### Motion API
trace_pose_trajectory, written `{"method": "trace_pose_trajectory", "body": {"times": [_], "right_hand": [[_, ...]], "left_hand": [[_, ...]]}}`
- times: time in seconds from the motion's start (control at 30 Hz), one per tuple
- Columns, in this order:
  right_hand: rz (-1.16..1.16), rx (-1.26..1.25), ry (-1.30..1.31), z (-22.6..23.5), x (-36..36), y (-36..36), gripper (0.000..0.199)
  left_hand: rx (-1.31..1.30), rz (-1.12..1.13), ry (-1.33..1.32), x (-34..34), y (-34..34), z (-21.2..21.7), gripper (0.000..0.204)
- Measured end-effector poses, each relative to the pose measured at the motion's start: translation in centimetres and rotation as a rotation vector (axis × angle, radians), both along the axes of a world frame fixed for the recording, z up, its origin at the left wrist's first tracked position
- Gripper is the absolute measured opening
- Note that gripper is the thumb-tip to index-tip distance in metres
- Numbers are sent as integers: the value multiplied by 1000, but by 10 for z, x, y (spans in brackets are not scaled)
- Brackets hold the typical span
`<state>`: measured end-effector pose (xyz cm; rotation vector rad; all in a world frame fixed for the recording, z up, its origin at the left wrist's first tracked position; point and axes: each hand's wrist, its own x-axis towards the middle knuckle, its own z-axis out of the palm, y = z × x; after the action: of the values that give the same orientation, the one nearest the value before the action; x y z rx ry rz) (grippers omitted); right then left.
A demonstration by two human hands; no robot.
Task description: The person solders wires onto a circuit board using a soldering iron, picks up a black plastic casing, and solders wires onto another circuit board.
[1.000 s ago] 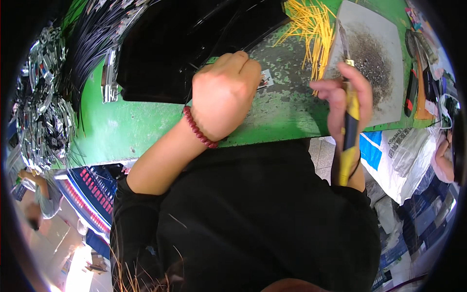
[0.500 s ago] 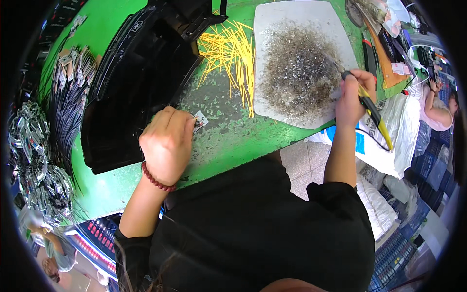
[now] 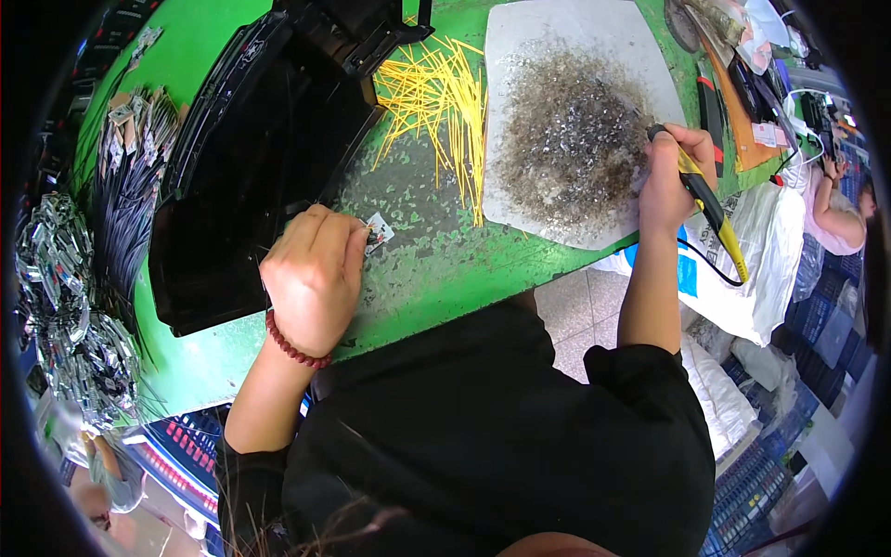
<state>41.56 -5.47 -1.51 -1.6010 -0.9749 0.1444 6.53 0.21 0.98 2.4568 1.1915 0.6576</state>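
My left hand (image 3: 311, 278) pinches a small circuit piece (image 3: 379, 231) flat on the green desk (image 3: 445, 269); my right hand (image 3: 670, 181), at two o'clock, is clenched around a yellow-handled soldering iron (image 3: 705, 204) over the scorched white pad (image 3: 566, 139). The hot tip could burn fingers if it slips, I judge.

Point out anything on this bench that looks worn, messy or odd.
The green tabletop has its paint worn away in grey patches. The white board is fouled with dark speckled residue. Yellow strips lie scattered loosely.
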Motion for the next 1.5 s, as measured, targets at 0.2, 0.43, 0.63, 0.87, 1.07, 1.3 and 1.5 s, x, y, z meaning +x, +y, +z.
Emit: {"method": "trace_pose_trajectory", "body": {"times": [0.2, 0.43, 0.63, 0.87, 1.07, 1.3, 1.5], "right_hand": [[8, 25, 4, 1, -4, 1, 7], [57, 66, -39, 16, -8, 20, 7], [25, 48, -39, 6, -2, 15, 6], [16, 18, -32, 0, 0, 15, 6], [-22, 54, -89, -2, 19, 8, 4], [462, 141, 173, 4, -97, -2, 14], [692, 29, 166, -3, -145, -18, 26]], "left_hand": [[-29, 18, 4, -1, -1, 2, 11], [-6, 4, -4, -2, -1, -2, 14], [-12, 0, 11, -4, -1, 0, 14], [-5, 18, 16, -7, -2, -4, 16], [46, -8, -31, -6, 2, -5, 10], [133, 29, -9, -10, -1, -18, 17], [100, 6, 7, -11, 0, -15, 10]]}}
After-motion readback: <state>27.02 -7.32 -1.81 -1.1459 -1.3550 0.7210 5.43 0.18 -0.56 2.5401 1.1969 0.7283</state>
